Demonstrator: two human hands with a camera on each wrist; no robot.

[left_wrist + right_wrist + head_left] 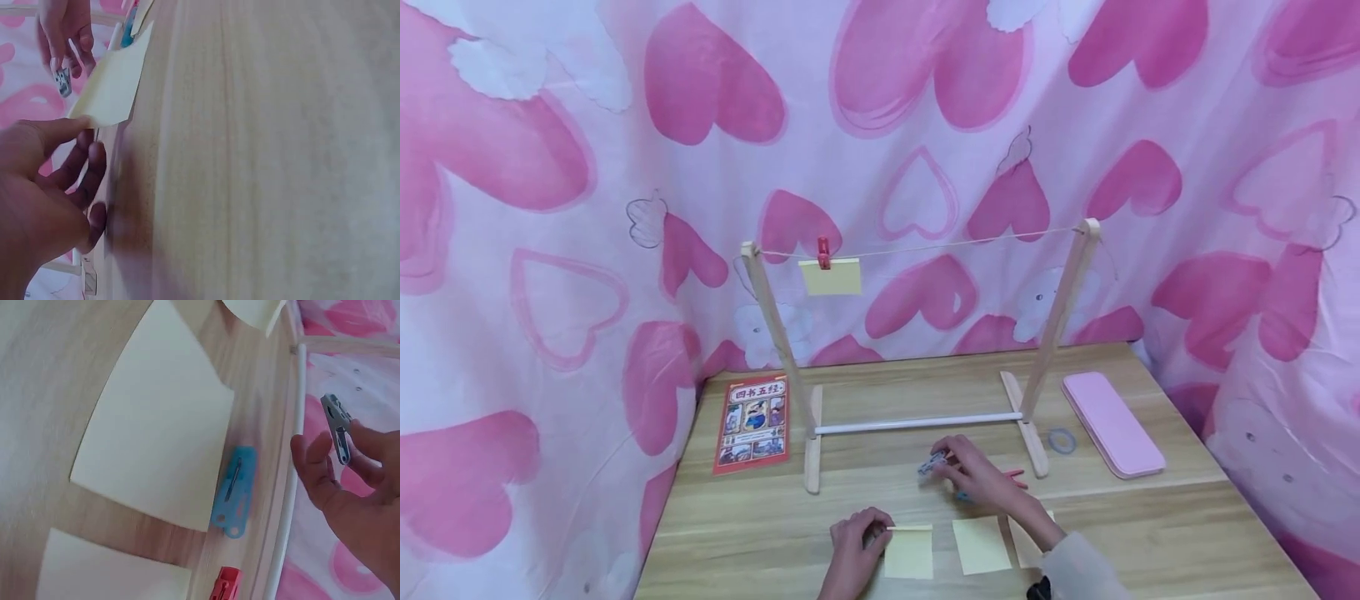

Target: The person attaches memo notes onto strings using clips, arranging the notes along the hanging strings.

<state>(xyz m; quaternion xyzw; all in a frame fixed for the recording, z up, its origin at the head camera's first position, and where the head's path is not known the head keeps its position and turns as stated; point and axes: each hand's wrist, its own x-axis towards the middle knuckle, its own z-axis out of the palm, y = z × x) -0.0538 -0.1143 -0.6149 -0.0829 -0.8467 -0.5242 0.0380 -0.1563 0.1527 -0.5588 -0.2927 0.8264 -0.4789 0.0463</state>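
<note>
The left hand [852,552] pinches the upper left edge of a yellow paper note [908,553]; the left wrist view shows the note [112,87] tilted up from the wood, held between thumb and fingers. Above the table, the right hand [977,475] holds a grey clip [337,428] between thumb and fingers. Under the right forearm lie a blue clip [234,494] and a red clip [225,584], beside two more yellow notes [981,546] [1024,542]. A red clip [824,253] fastens another note [842,279] to the string [925,247].
The string spans two wooden posts [778,333] [1060,325], joined low down by a white rod [917,422]. A red booklet [752,423] lies left of the stand. At the right are a bluish ring [1062,441] and a pink case [1112,423]. A heart-patterned curtain [715,75] surrounds the table.
</note>
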